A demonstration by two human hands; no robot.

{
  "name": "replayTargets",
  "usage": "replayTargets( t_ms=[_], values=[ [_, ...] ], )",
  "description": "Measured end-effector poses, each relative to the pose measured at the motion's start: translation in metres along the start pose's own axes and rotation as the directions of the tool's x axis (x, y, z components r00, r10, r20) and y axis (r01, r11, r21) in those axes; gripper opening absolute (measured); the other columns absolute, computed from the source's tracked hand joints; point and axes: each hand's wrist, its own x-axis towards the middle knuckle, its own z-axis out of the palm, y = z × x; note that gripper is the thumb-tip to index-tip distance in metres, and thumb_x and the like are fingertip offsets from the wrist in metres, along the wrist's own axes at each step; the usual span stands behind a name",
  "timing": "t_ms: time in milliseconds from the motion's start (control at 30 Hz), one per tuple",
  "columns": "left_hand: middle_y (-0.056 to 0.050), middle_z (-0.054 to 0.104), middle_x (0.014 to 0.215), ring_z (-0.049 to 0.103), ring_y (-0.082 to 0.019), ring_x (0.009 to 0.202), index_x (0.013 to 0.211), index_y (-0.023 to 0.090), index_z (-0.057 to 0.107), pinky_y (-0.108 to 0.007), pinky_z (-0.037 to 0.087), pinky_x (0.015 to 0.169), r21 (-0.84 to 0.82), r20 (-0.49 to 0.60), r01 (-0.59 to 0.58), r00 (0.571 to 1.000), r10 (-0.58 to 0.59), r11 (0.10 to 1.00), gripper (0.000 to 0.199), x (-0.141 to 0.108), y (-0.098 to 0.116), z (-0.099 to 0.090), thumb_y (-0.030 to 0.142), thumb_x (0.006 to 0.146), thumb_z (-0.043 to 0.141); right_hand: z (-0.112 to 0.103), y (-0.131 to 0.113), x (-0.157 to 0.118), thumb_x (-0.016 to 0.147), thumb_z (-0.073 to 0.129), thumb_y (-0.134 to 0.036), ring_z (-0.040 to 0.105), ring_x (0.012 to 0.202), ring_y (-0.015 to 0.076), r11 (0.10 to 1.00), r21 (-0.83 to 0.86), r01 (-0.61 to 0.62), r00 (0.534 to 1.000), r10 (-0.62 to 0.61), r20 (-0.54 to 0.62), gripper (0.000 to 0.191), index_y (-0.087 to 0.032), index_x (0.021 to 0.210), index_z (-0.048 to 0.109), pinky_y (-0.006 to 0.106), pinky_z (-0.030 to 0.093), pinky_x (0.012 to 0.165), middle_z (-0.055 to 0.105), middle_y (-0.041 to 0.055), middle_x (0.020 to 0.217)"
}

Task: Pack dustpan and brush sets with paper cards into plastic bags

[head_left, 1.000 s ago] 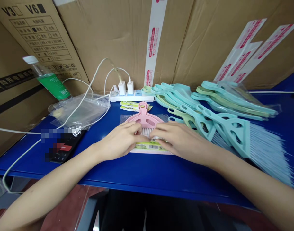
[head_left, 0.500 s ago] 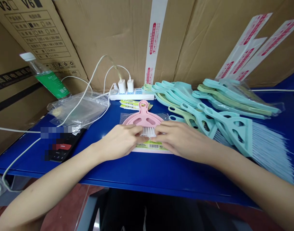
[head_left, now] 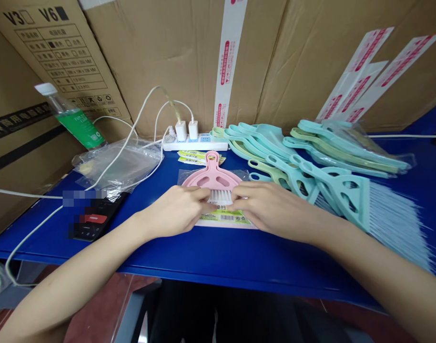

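Note:
A pink brush and dustpan set [head_left: 213, 178] lies on the blue table, its handle pointing away from me, with clear plastic film around it. Across its lower part is a yellow-green and white label [head_left: 227, 217]. My left hand [head_left: 180, 207] is at the label's left side, fingers closed in a pinch. From the right, my right hand [head_left: 262, 205] pinches at the label's other side, fingers bent. The white bristles show between both hands. What exactly the fingertips hold, label or film, is too small to tell.
Teal and green dustpans [head_left: 268, 138] and brushes [head_left: 349, 195] lie to the right. Behind the set are small yellow-green labels [head_left: 192, 157] and a white power strip [head_left: 205, 141]. At left are a plastic bag [head_left: 121, 164], a bottle [head_left: 78, 126], cables and a phone [head_left: 96, 219].
My hands have drawn slightly apart, so more of the label's printing shows between them. The whole view has shifted a little.

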Motion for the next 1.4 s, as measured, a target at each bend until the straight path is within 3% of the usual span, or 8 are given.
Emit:
replayTargets(
  t_ms=[267, 500, 733, 1033, 1200, 1400],
  values=[
    [-0.008, 0.065, 0.091, 0.059, -0.021, 0.087, 0.102, 0.013, 0.068, -0.036, 0.051, 0.083, 0.051, -0.134, -0.128, 0.982, 0.134, 0.990, 0.027, 0.001, 0.004, 0.008, 0.012, 0.088, 0.045, 0.008, -0.005, 0.000, 0.080, 0.042, -0.001, 0.055, 0.080, 0.0219, 0.989, -0.141, 0.034, 0.991, -0.053, -0.127, 0.031, -0.017, 0.073, 0.068, 0.035, 0.047, 0.072, 0.061, 0.0085, 0.078],
    [-0.007, 0.068, 0.090, 0.062, -0.019, 0.084, 0.102, 0.011, 0.066, -0.032, 0.052, 0.079, -0.030, -0.169, -0.113, 0.980, 0.106, 0.993, 0.029, 0.002, 0.004, 0.010, 0.008, 0.087, 0.042, 0.008, -0.007, -0.001, 0.077, 0.045, 0.000, 0.062, 0.078, 0.0201, 0.999, 0.028, -0.016, 1.000, 0.017, -0.021, 0.032, -0.019, 0.086, 0.069, 0.034, 0.048, 0.073, 0.069, 0.0059, 0.081],
    [-0.004, 0.068, 0.094, 0.064, -0.018, 0.080, 0.108, 0.016, 0.064, -0.032, 0.052, 0.075, -0.080, -0.134, -0.063, 0.990, 0.052, 0.995, 0.033, 0.001, 0.004, 0.011, 0.007, 0.084, 0.044, 0.000, -0.008, 0.000, 0.078, 0.045, -0.002, 0.065, 0.074, 0.0204, 0.993, 0.053, -0.107, 0.992, 0.103, 0.066, 0.031, -0.016, 0.091, 0.069, 0.032, 0.043, 0.065, 0.072, 0.0067, 0.086],
    [-0.004, 0.066, 0.097, 0.062, -0.016, 0.075, 0.112, 0.017, 0.061, -0.028, 0.052, 0.068, -0.029, -0.052, -0.053, 0.997, 0.051, 0.998, 0.033, 0.004, 0.006, 0.006, 0.008, 0.085, 0.044, 0.000, -0.010, 0.002, 0.077, 0.044, -0.002, 0.063, 0.073, 0.0188, 0.989, 0.050, -0.138, 0.989, 0.135, 0.069, 0.034, -0.018, 0.091, 0.071, 0.030, 0.040, 0.064, 0.072, 0.0055, 0.084],
    [-0.003, 0.065, 0.101, 0.063, -0.015, 0.074, 0.124, 0.021, 0.055, -0.028, 0.052, 0.068, 0.003, -0.002, -0.026, 1.000, 0.026, 1.000, 0.042, 0.006, 0.007, 0.007, 0.007, 0.086, 0.042, 0.000, -0.008, 0.001, 0.077, 0.042, -0.002, 0.062, 0.071, 0.0184, 0.986, 0.078, -0.147, 0.986, 0.140, 0.085, 0.038, -0.018, 0.092, 0.073, 0.030, 0.040, 0.063, 0.071, 0.0056, 0.081],
    [-0.003, 0.065, 0.096, 0.064, -0.015, 0.073, 0.116, 0.021, 0.060, -0.028, 0.051, 0.066, 0.043, 0.041, 0.004, 0.999, -0.006, 0.999, 0.038, 0.006, 0.009, 0.005, 0.005, 0.085, 0.043, -0.001, -0.007, 0.001, 0.076, 0.040, -0.001, 0.062, 0.072, 0.0180, 0.975, 0.126, -0.182, 0.980, 0.170, 0.099, 0.040, -0.019, 0.090, 0.074, 0.029, 0.039, 0.065, 0.071, 0.0052, 0.081]
  ],
)
